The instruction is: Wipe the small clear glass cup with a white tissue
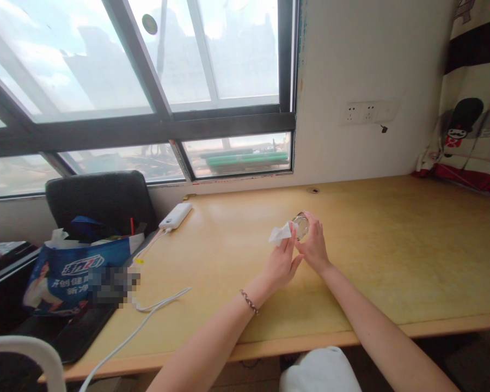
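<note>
A small clear round glass object [301,226], with a dark-looking rim, is tilted just above the middle of the desk. Its exact kind is hard to make out. My right hand [315,247] curves round its right side, thumb below and fingers above, closed on it. From the left, my left hand [281,265] presses a white tissue [280,234] to the glass with its fingers, the thumb standing apart. Part of the tissue sticks out to the left of the fingers. A braided bracelet [250,302] circles my left wrist.
On the yellowish desk [392,261] lie a white power bank [175,216] and a white cable [147,309], both at left. A blue bag [73,272] rests on a black chair [100,198]. Windows and a wall socket [369,112] are behind, a curtain [473,109] at right.
</note>
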A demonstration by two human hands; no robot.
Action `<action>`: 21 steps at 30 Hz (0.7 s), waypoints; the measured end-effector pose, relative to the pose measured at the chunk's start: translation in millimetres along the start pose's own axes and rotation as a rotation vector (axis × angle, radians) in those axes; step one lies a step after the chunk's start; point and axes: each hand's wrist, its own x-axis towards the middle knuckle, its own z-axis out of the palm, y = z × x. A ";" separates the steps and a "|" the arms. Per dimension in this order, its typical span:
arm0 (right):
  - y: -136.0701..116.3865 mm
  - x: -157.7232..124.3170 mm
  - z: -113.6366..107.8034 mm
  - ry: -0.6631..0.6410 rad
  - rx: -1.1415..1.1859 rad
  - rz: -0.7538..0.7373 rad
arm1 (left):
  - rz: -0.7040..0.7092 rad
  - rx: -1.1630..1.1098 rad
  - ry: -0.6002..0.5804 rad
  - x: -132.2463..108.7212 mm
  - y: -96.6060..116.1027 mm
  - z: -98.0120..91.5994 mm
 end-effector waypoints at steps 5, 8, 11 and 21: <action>-6.7 2.5 -9.0 -0.061 0.073 -0.028 | 0.000 0.034 0.038 2.8 -7.3 -9.1; -7.3 3.0 -11.4 -0.113 0.124 -0.066 | 0.006 0.002 0.085 3.6 -10.4 -13.8; -5.6 1.6 -9.8 -0.153 0.191 -0.098 | 0.005 -0.070 0.154 4.7 -13.1 -19.0; -18.4 -3.8 -11.8 -0.392 0.312 -0.253 | -0.387 -0.638 0.389 10.1 -23.9 -29.1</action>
